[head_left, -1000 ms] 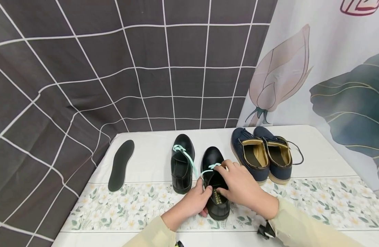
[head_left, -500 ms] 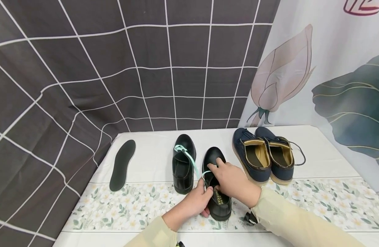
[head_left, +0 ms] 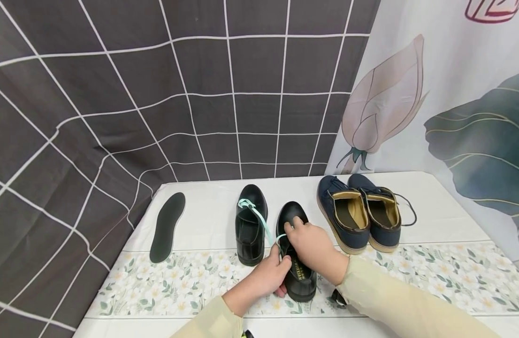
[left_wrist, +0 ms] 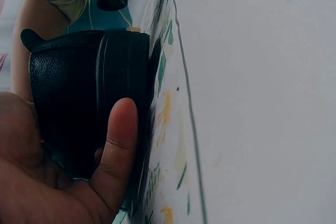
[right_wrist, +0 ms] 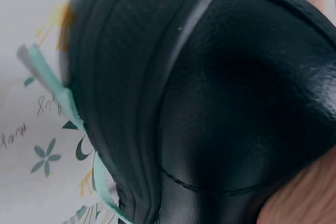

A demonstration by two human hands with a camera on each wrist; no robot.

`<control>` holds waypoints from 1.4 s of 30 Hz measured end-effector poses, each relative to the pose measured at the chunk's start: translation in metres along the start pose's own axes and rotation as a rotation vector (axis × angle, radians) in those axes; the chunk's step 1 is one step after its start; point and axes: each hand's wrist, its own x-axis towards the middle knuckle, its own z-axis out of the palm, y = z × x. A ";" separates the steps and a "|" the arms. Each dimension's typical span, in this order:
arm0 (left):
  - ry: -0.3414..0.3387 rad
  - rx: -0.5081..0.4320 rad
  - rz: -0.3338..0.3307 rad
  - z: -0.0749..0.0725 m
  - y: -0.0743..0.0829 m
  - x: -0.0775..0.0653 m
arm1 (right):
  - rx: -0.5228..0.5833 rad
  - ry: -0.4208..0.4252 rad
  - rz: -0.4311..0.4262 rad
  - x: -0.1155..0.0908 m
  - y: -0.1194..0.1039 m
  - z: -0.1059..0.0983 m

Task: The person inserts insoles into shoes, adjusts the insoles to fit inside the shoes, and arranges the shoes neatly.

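In the head view, a black leather shoe (head_left: pixel 301 281) with a mint-green lace (head_left: pixel 281 237) stands on the table between both hands. My left hand (head_left: pixel 263 278) grips its left side, thumb at the rim and fingers against the outside. In the left wrist view, one finger (left_wrist: pixel 119 135) lies along the shoe's dark wall (left_wrist: pixel 68 87). My right hand (head_left: pixel 314 246) has curled fingers on the upper at the lacing, covering the bow; its thumb is hidden. Lace ends (right_wrist: pixel 65 100) hang beside the sole in the right wrist view. Gold lettering shows on the insole.
A matching black shoe (head_left: pixel 250 244) with a tied mint lace stands just left. Farther left lies a dark loose insole (head_left: pixel 167 227). Two navy shoes (head_left: pixel 348 230) stand at the right, a dark lace trailing. A grey checked cloth (head_left: pixel 259 112) hangs behind the table (head_left: pixel 209 211).
My right hand has shifted left and forward over the lacing, covering the green bow that showed earlier. My left hand has kept its grip on the shoe's side.
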 end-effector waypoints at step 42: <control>-0.003 -0.011 -0.014 0.001 -0.002 0.000 | 0.385 -0.253 0.246 -0.015 0.032 0.008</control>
